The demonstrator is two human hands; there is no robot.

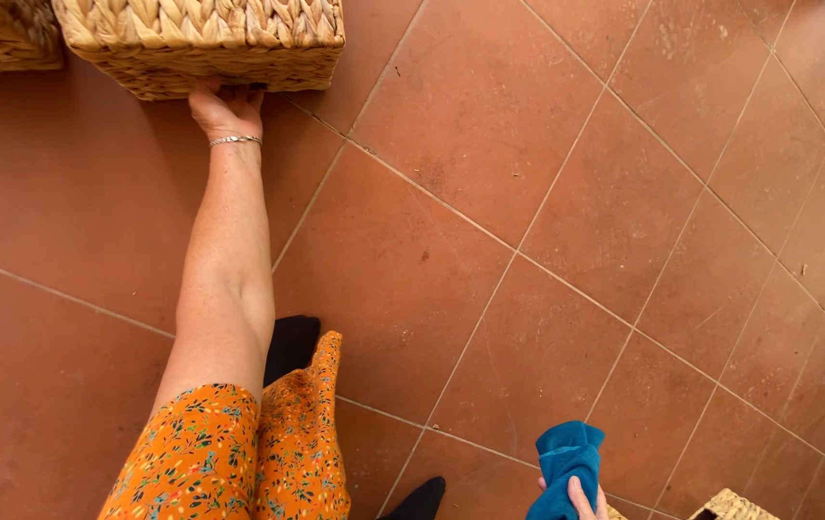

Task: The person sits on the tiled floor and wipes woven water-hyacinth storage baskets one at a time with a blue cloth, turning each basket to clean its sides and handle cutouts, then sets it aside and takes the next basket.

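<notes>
While the right hand (576,499) sits lowest in the view, at the bottom edge, its fingers are wrapped around a bunched blue cloth (564,462), which stands up out of the grip just above the terracotta tile floor (547,193). Just to its right a corner of a small woven basket (732,506) pokes into the picture, apart from the cloth. To the left, an orange flowered sleeve (202,453) and a fold of the same fabric cover the upper arm, with dark-socked feet (291,345) on the tiles beside it. Farther out, the bare left arm stretches forward, a thin bracelet (235,141) at the wrist. At its end the left hand (227,108) meets the bottom edge of a large woven wicker basket (202,43); the fingers are tucked under or against that edge and are hidden, so whether they grip it or only press cannot be told. A second wicker basket (3,34) stands just beside it at the far left corner.

By my reading, the step in hand is shifting the large basket with one hand while the cloth waits in the other. The next move calls for a firm purchase on the basket's lower rim and a steady push or lift, keeping the cloth clear of the floor grit.
</notes>
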